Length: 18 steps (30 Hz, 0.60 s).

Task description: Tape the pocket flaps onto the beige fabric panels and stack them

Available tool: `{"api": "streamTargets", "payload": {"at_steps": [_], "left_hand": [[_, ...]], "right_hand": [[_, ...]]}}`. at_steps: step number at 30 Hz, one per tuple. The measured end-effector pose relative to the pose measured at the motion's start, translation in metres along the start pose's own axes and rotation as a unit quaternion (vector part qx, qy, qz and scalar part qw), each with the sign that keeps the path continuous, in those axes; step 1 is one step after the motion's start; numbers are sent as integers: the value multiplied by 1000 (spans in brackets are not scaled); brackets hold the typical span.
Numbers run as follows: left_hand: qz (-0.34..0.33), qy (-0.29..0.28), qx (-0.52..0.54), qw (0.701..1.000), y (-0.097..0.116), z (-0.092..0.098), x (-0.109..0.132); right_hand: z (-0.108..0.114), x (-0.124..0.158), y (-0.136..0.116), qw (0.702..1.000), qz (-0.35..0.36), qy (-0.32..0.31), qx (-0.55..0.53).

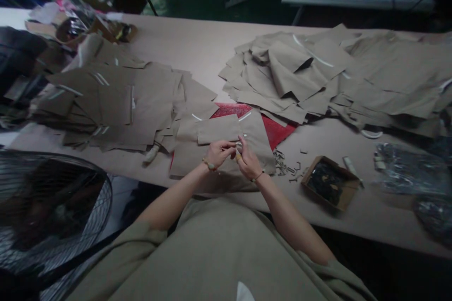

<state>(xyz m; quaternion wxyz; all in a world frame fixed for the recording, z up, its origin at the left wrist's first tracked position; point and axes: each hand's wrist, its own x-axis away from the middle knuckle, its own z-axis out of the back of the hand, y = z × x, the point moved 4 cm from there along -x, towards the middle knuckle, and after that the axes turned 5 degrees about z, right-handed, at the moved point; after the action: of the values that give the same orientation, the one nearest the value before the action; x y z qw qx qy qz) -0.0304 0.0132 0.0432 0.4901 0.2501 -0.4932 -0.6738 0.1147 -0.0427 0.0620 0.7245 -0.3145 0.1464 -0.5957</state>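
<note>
My left hand (219, 153) and my right hand (248, 162) meet over a khaki fabric panel (187, 164) on the table. Fingers of both hands are pinched together, almost touching. A small pale piece (238, 145) shows between the fingertips; its kind is too small to tell. Under my hands lies a smaller folded fabric piece (217, 130) on the panel. Beneath the panel, red material (277, 132) sticks out. Just right of my right hand, small bent metal pieces (280, 162) are scattered on the table.
Stacks of cut khaki fabric lie at left (148, 99) and right (293, 66), some with white curved strips. A small cardboard box (344, 197) with dark contents stands at right, near clear plastic bags (409, 169). A wire-caged fan (106, 188) stands at left.
</note>
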Motion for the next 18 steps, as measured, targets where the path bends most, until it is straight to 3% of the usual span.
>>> {"api": "streamTargets", "payload": {"at_steps": [3, 7, 10, 13, 15, 18], "left_hand": [[-2, 23, -34, 999, 17, -14, 31], [-67, 80, -172, 980, 33, -17, 63], [-83, 95, -238, 963, 36, -18, 75], [-79, 77, -265, 958, 37, -23, 79], [-85, 78, -260, 959, 40, -26, 81], [-104, 117, -217, 964, 39, -24, 77]], "right_hand": [[-4, 23, 1, 999, -35, 16, -32], [-12, 42, 8, 993, -33, 15, -110], [-14, 48, 11, 990, -12, 26, -136], [-16, 47, 12, 984, -7, 54, -169], [-23, 42, 14, 965, -19, 45, -259], [-33, 32, 30, 900, -108, 52, -420]]}}
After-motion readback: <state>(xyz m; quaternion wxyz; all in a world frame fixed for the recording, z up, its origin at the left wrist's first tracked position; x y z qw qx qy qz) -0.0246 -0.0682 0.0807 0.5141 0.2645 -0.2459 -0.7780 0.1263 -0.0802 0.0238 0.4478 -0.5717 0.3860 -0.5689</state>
